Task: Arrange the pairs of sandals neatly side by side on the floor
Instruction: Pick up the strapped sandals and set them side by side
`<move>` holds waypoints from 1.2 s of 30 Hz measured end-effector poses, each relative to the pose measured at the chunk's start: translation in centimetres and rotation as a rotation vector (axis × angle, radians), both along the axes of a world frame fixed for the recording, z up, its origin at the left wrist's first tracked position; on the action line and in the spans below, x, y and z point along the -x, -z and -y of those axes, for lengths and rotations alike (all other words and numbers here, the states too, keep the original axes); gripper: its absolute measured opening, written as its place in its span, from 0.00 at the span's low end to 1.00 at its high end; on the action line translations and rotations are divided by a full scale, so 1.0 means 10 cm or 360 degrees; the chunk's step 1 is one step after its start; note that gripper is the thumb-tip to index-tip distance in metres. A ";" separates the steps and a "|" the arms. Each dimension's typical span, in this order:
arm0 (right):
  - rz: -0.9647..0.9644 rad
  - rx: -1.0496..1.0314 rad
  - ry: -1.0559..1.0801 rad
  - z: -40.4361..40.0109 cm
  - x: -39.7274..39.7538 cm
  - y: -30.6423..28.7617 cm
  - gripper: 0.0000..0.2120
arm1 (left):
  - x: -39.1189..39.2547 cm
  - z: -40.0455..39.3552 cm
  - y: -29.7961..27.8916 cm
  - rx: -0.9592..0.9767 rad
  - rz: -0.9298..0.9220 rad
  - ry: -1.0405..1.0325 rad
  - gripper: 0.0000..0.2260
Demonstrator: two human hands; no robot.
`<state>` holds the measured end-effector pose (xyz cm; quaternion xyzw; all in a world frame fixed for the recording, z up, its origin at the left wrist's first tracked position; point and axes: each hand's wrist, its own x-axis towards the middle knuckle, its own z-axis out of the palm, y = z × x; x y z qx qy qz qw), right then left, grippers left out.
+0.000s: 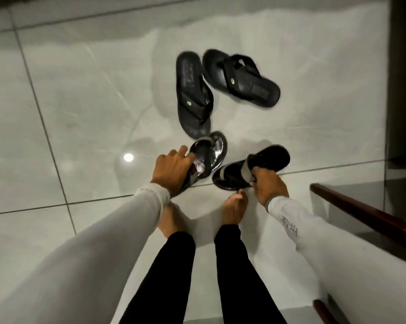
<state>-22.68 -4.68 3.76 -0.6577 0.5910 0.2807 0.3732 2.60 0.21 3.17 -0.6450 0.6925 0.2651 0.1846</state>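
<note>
Left hand (171, 169) grips one glossy black grey-strapped sandal (209, 157), right hand (268, 183) grips its mate (262, 163), both just above the pale tiled floor (80, 101). Best set them down parallel, toes aligned, beside the skewed matte black flip-flops (194, 97).

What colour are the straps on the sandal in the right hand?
Grey straps on a black sandal, seen in the head view.

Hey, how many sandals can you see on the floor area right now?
4. Two dark sandals lie on the tiles farther out, one left and one angled right. The left hand holds a glossy sandal; the right hand holds another. None seem hidden.
</note>
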 end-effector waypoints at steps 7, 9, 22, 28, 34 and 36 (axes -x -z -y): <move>-0.0004 0.0065 -0.0081 -0.12 -0.42 -0.37 0.04 | -0.79 -0.32 -0.43 -0.0051 0.0110 -0.0256 0.13; -0.0019 0.0070 -0.0047 -0.20 -0.57 -0.36 0.03 | -1.03 -0.41 -0.41 -0.0020 0.0078 -0.0353 0.11; -0.0177 -0.0097 -0.0049 -0.87 -1.66 -0.33 0.04 | -1.98 -0.62 -0.07 0.0067 -0.0291 -0.2420 0.23; -0.0299 -0.0113 -0.0299 -0.80 -2.01 -0.42 0.08 | -2.30 -0.69 -0.02 0.0057 -0.0652 -0.2796 0.24; -0.0076 -0.0126 -0.0369 -0.75 -2.47 -0.35 0.16 | -2.67 -1.06 -0.13 -0.0082 -0.0142 -0.1873 0.21; -0.0068 -0.0055 -0.0478 -0.77 -2.63 -0.28 0.15 | -2.78 -1.23 -0.14 -0.0087 -0.0041 -0.1425 0.19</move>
